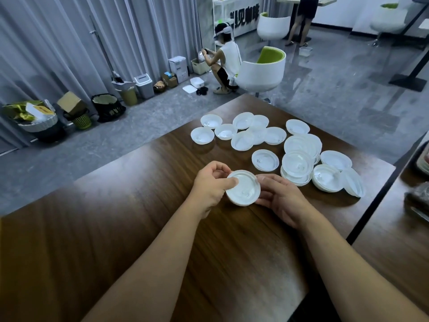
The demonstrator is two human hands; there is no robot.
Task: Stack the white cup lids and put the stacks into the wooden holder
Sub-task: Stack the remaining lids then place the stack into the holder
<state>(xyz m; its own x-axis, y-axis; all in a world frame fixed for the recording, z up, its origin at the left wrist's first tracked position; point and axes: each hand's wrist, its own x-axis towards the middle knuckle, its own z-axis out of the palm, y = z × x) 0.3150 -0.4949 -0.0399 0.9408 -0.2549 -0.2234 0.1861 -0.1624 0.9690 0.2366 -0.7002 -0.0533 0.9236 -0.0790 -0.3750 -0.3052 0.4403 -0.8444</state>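
Both hands grasp one white lid (243,190) above the wooden table (144,228): left hand (212,184) pinching its rim, right hand (282,198) cupping it. I'd square the rim before nesting; loose lids (241,131) lie beyond it.

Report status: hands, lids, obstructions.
Both hands, left and right, grip one white lid above table. Loose lids beyond. Holder unseen. Nothing obstructing.

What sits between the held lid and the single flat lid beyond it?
Nothing: in the head view, only bare wooden table separates the held lid from the single lid.
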